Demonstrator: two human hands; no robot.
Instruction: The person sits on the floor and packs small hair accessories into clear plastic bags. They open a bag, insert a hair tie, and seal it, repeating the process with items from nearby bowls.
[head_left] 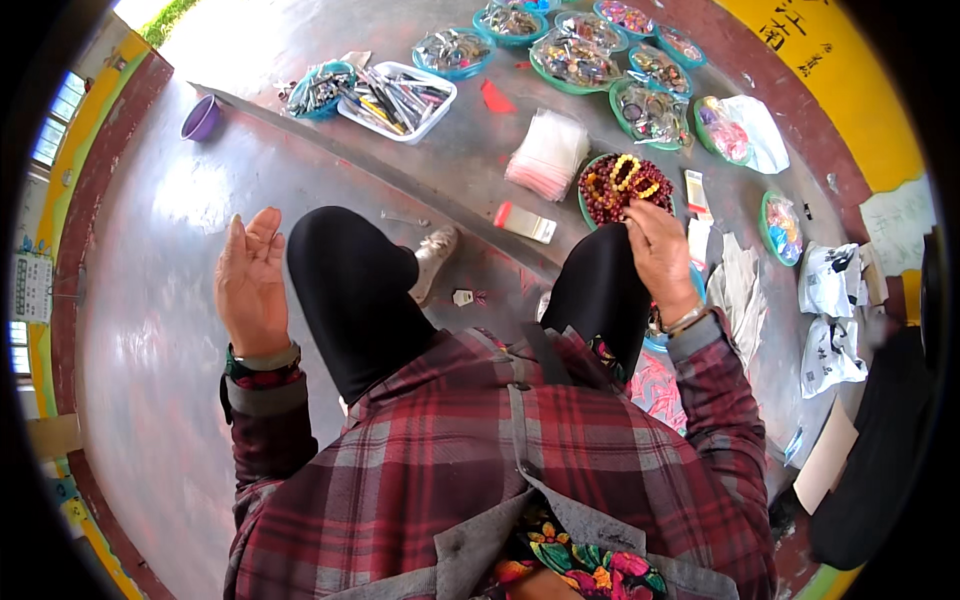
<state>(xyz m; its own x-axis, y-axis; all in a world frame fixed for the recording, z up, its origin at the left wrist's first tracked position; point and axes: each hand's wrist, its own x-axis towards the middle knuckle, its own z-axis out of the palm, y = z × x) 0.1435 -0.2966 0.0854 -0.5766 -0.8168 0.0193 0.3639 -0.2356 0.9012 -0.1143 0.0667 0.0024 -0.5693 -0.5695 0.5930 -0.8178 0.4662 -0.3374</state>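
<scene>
My left hand (252,285) is raised beside my left knee, palm turned inward, fingers stretched out and holding nothing. Over my right knee, my right hand (662,257) reaches to the near edge of a green bowl (584,207) heaped with dark red bead bracelets (603,192). Its fingers are bent and drawn together by the beads; whatever they pinch is hidden. A yellow bead bracelet (627,172) lies on top of the heap. Left of the bowl is a stack of clear plastic bags (548,152), with a red-and-white packet (525,222) nearer me.
Several basins of bagged trinkets (575,62) stand at the far right. A white tray of pens (398,102) and a purple bucket (201,118) are farther left. White plastic bags (832,318) lie by the right wall. A low step edge (380,180) crosses the floor.
</scene>
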